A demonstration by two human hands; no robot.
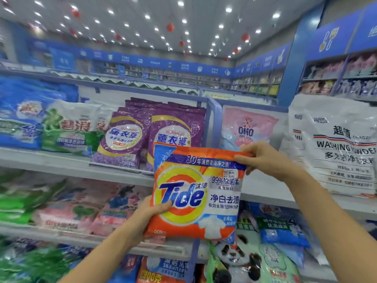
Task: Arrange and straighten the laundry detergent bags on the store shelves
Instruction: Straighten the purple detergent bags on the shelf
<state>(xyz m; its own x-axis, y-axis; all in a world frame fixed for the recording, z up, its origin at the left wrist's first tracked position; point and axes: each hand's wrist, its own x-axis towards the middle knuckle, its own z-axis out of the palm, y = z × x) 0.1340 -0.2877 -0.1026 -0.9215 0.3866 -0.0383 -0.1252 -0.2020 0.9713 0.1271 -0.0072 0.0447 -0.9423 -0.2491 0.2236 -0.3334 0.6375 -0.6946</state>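
Tide detergent bag (pixel 195 193) held upright in the air before the shelves (pixel 61 160), left hand (pixel 155 211) gripping its lower left edge, right hand (pixel 263 158) pinching its top right corner; that thin pinch could slip, dropping it.

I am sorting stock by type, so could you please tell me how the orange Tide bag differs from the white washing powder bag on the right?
The Tide bag is orange with a blue logo; the white washing powder bag is white with black lettering. The Tide bag is held in the air, left hand gripping its lower left edge, right hand pinching its top right corner; the white bag stands on a shelf. Both face forward.
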